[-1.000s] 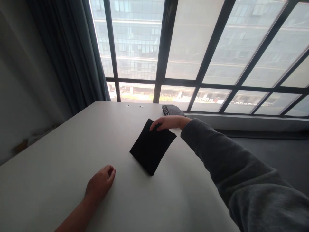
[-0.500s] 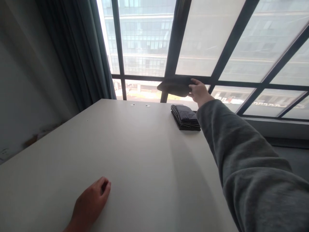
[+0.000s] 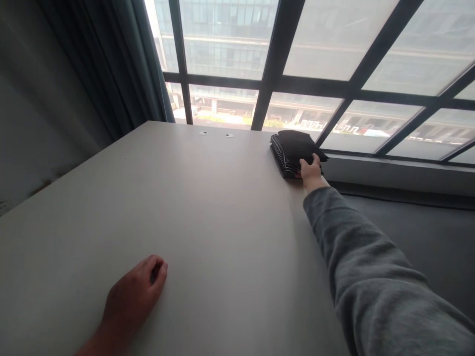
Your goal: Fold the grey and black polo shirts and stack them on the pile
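At the far right of the white table, my right hand [image 3: 310, 172] is at the near edge of a folded black cloth [image 3: 297, 144]. Its fingers close on that edge, some of them hidden beneath it. The cloth lies on top of a stack of folded dark cloths [image 3: 278, 155], whose left side shows white stripes. What garments these are, I cannot tell. Lower left, my left hand [image 3: 135, 291] rests on the table, fingers curled in and thumb against them, with nothing visible in it.
The white table [image 3: 208, 207] reaches to the window [image 3: 226, 104]. Two small round white fittings [image 3: 229, 135] sit near its far edge. A dark curtain [image 3: 122, 64] hangs at the left. A low ledge [image 3: 371, 170] runs along the window at the right.
My right hand has lowered the black cloth from the air in front of the window onto the stack. My left hand stays curled on the table. The view has tilted down slightly.
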{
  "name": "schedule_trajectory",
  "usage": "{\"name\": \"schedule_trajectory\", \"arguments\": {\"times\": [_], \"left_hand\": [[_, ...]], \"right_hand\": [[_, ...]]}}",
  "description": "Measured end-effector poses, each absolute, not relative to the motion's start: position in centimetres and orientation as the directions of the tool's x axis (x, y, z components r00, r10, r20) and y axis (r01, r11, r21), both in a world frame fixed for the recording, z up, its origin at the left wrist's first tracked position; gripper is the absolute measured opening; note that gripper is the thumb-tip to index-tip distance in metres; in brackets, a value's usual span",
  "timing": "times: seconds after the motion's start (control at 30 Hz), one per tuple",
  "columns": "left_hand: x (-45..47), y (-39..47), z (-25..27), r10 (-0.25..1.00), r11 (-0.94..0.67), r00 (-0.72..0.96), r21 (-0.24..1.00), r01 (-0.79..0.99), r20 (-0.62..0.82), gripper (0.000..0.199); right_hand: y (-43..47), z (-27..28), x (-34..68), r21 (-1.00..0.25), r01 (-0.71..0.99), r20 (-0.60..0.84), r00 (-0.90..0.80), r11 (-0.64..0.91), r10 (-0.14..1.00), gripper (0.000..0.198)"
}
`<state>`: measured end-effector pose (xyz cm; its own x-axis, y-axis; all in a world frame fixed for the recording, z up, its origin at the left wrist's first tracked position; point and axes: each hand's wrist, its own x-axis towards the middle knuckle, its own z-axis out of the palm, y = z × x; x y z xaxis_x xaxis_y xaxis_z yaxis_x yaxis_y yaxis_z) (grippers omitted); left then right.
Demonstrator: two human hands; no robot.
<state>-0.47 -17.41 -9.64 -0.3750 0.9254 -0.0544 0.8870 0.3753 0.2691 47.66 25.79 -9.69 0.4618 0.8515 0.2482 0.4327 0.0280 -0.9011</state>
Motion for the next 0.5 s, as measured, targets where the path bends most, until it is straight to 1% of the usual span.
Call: {"name": "schedule_trajectory", "arguments": {"times": [0.03,0.07,0.1,0.17,0.2,0.23,0.27,0.33,0.37,0.4,0.47,0.5], "left_hand": [[-0.3,-17.4,-9.5,0.931,0.363,-0.361,0.250,0.898,-0.056,0.019],[-0.1,-17.5,-9.4,0.938,0.346,-0.343,0.229,0.910,-0.054,0.018],[0.2,-17.6,-9.4,0.946,0.325,-0.321,0.204,0.923,-0.054,0.017],[0.8,-17.9,-9.3,0.963,0.268,-0.264,0.144,0.953,-0.049,0.017],[1.1,-18.2,-9.2,0.973,0.232,-0.228,0.104,0.967,-0.046,0.019],[1.5,-18.4,-9.1,0.982,0.188,-0.185,0.057,0.981,-0.046,0.022],[1.8,-18.7,-9.0,0.990,0.131,-0.130,0.013,0.991,-0.051,0.026],[2.2,-19.0,-8.6,0.997,-0.016,0.013,-0.043,0.999,-0.075,0.033],[2.3,-19.0,-8.4,0.992,-0.095,0.091,-0.042,0.995,-0.088,0.036],[2.4,-18.7,-8.2,0.981,-0.174,0.171,-0.019,0.985,-0.096,0.038],[2.2,-17.7,-7.9,0.942,-0.317,0.321,0.052,0.947,-0.094,0.043],[2.1,-16.9,-8.0,0.920,-0.376,0.382,0.081,0.923,-0.091,0.046]], "right_hand": [[24.2,-10.5,47.4,-0.869,0.494,0.284,0.445,0.032,0.849,0.077],[22.4,-11.3,47.0,-0.809,0.586,0.337,0.406,0.041,0.849,0.074],[20.4,-12.1,46.5,-0.726,0.683,0.406,0.326,0.085,0.853,0.070],[16.0,-13.2,45.1,-0.565,0.793,0.469,0.082,0.228,0.879,0.063],[13.7,-13.6,44.3,-0.505,0.809,0.461,-0.041,0.300,0.886,0.061],[11.4,-13.8,43.4,-0.456,0.811,0.431,-0.161,0.368,0.888,0.061],[9.1,-13.9,42.4,-0.401,0.805,0.371,-0.293,0.437,0.881,0.062],[4.6,-13.6,40.4,-0.356,0.770,0.270,-0.458,0.530,0.847,0.060],[2.4,-13.3,39.5,-0.306,0.761,0.170,-0.547,0.572,0.820,0.059],[0.4,-12.9,38.7,-0.267,0.755,0.089,-0.599,0.598,0.796,0.061],[-3.2,-12.1,37.5,-0.222,0.732,-0.028,-0.665,0.644,0.746,0.067],[-4.7,-11.7,37.1,-0.216,0.716,-0.059,-0.689,0.664,0.723,0.070]]}}
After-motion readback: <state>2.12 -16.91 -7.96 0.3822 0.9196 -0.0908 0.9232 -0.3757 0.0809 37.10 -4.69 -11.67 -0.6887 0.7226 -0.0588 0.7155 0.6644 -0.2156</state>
